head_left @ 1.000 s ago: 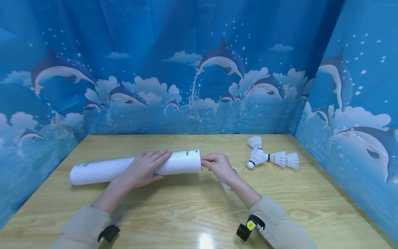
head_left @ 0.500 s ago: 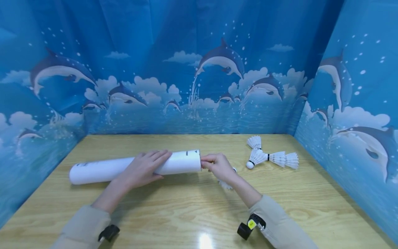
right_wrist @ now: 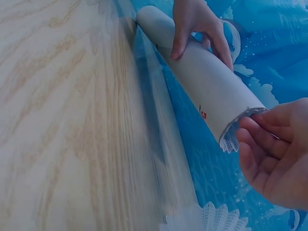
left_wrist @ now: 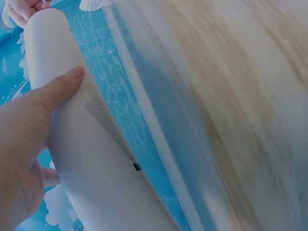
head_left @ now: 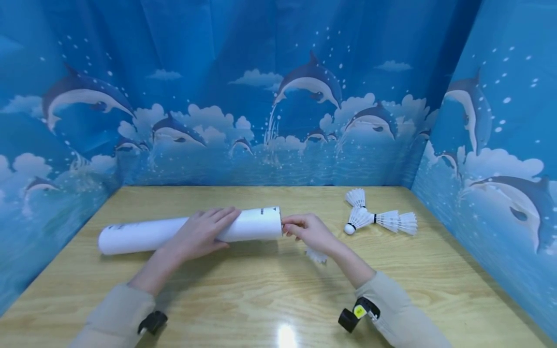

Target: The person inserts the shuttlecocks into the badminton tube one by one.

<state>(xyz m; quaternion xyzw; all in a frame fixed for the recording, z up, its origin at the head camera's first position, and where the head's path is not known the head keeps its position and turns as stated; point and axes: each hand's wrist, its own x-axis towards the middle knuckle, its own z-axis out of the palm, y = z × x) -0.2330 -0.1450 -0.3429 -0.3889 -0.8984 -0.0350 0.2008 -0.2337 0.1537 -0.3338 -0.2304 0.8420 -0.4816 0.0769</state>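
A white shuttlecock tube (head_left: 256, 224) lies lengthwise across the table, its mouth facing right. My left hand (head_left: 202, 232) grips it around the middle from above; the left wrist view shows the thumb (left_wrist: 67, 86) along its side. At the mouth, my right hand (head_left: 311, 232) has its thumb and forefinger pinched at the feathered edge of a shuttlecock (right_wrist: 230, 139). That shuttlecock sits mostly inside the tube, feathers showing at the rim; its cork is hidden. Under the right wrist lies a loose shuttlecock (head_left: 316, 256), partly covered by the hand.
Toward the back right of the wooden table (head_left: 261, 299), several shuttlecocks lie together: one upper (head_left: 356, 197), one with its cork to the front left (head_left: 359, 218), and a nested pair (head_left: 396, 222). A blue dolphin-print curtain (head_left: 209, 96) stands behind and at the sides.
The right forearm has shifted slightly right, and the loose shuttlecock's cork is now hidden behind it. Right fingers stay at the tube's mouth; the left hand keeps its grip.
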